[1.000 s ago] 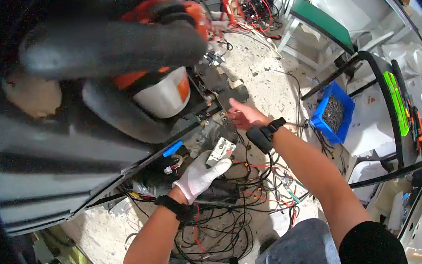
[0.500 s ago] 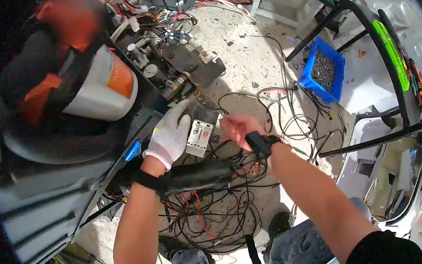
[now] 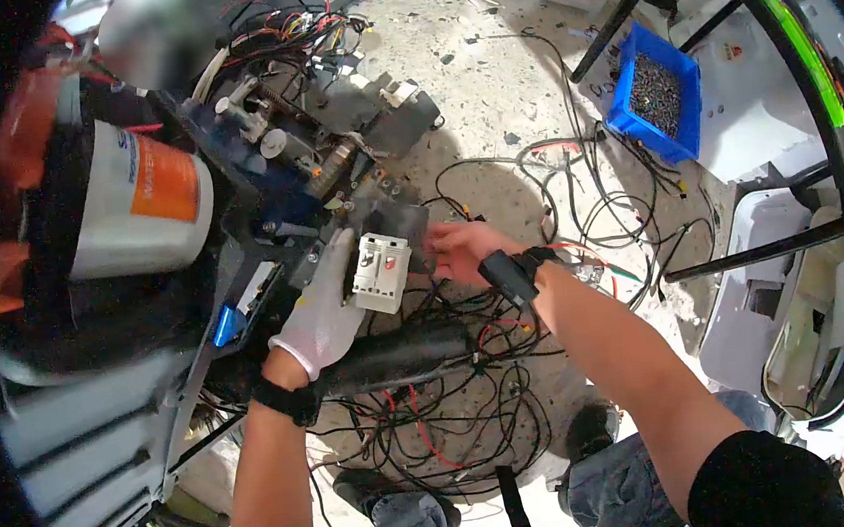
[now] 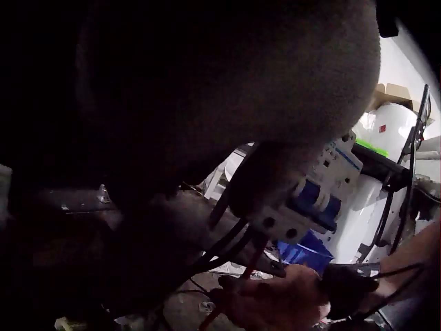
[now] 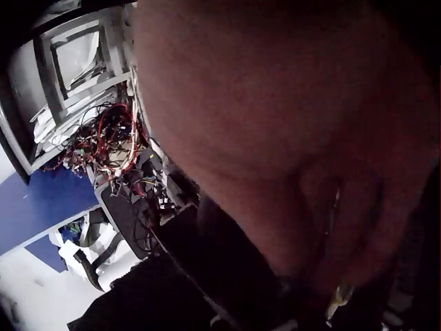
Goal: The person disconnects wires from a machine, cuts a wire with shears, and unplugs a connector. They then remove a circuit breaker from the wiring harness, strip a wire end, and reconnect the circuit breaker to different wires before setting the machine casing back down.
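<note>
My gloved left hand (image 3: 318,318) holds a white circuit breaker (image 3: 381,272) at its left side, with the fingers stretching up along a dark flat part (image 3: 400,220) of the machine. In the left wrist view the blue levers (image 4: 313,203) of the breaker face sideways, and the dark glove covers part of it. Just right of the breaker, my bare right hand (image 3: 463,252) reaches its fingertips in beside the dark part. Those fingers bend in the right wrist view near a small brass-coloured piece (image 5: 339,300); I cannot tell whether they pinch it.
Exposed machine parts (image 3: 276,141) and an orange-labelled white cylinder (image 3: 140,193) stand at the left. Loose black cables (image 3: 457,431) tangle on the floor around a thick black tube (image 3: 400,356). A blue bin (image 3: 653,93) of small dark pieces stands at the right, beside a black frame (image 3: 806,59).
The head view has shifted toward the machine. My left hand has brought the breaker up against the dark part, and my right hand has drawn in close beside it, its fingertips now partly hidden.
</note>
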Demonstrator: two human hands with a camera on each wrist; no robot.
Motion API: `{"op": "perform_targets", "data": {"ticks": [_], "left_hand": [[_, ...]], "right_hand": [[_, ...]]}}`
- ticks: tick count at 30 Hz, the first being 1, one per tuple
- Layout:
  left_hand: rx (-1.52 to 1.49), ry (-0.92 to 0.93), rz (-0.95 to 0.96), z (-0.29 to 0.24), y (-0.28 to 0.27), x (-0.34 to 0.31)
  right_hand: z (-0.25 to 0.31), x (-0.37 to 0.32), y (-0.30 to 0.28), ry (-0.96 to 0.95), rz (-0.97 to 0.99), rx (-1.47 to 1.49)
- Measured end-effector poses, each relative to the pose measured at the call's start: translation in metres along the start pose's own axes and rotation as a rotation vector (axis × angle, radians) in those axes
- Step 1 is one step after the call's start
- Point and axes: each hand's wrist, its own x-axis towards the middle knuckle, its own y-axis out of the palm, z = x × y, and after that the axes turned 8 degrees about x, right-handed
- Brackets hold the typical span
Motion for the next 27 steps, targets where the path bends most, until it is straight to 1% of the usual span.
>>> {"op": "perform_targets", "data": {"ticks": [2, 3, 4, 5, 7, 8, 11, 12, 15, 17, 18, 20, 21, 22, 23, 25, 27], "left_hand": [[0.056, 0.036, -0.031, -0.001, -0.001, 0.003], [0.101, 0.07, -0.058, 0.002, 0.0, 0.006], [0.01, 0.089, -0.03, 0.0, -0.003, 0.014], [0.037, 0.047, -0.018, -0.006, -0.008, 0.011], [-0.133, -0.023, 0.033, -0.011, -0.009, 0.015], [-0.124, -0.029, 0.028, -0.007, -0.011, 0.016], [-0.004, 0.05, -0.01, 0.005, -0.002, 0.018], [-0.109, -0.037, 0.033, -0.007, -0.007, 0.018], [-0.185, 0.007, 0.082, 0.001, -0.007, 0.023], [-0.144, 0.024, 0.087, 0.001, -0.008, 0.023], [-0.104, 0.037, 0.091, 0.001, -0.009, 0.023], [-0.062, 0.049, 0.055, 0.0, -0.009, 0.023], [-0.024, 0.058, 0.02, 0.001, -0.009, 0.024], [-0.022, 0.061, 0.019, 0.004, -0.007, 0.024], [-0.048, 0.068, -0.021, 0.007, -0.005, 0.025], [-0.072, 0.076, -0.068, 0.014, -0.004, 0.027], [0.065, 0.1, -0.109, 0.016, -0.008, 0.027]], "right_hand": [[0.001, 0.012, -0.006, -0.026, 0.061, 0.026], [-0.001, 0.017, -0.007, -0.028, -0.041, 0.059], [-0.003, 0.02, -0.003, -0.026, -0.14, 0.095], [-0.007, 0.022, 0.001, -0.028, -0.122, 0.101], [-0.013, 0.018, 0.016, -0.032, -0.177, 0.293], [-0.017, 0.017, 0.023, -0.067, -0.164, 0.285], [-0.016, 0.009, 0.038, -0.015, -0.143, 0.356], [-0.015, 0.007, 0.041, -0.013, -0.148, 0.355], [-0.011, 0.013, 0.043, -0.044, -0.145, 0.282], [-0.01, 0.022, 0.033, 0.016, -0.058, 0.316], [-0.006, 0.019, 0.043, 0.011, -0.054, 0.314], [-0.001, 0.007, 0.071, -0.014, -0.387, 0.142], [-0.003, 0.013, 0.065, -0.015, -0.382, 0.14], [-0.006, 0.021, 0.056, -0.007, -0.247, 0.171], [-0.007, 0.028, 0.047, 0.0, -0.111, 0.198], [0.001, 0.007, 0.083, -0.028, -0.125, 0.242], [0.005, -0.006, 0.105, -0.053, -0.14, 0.288]]}}
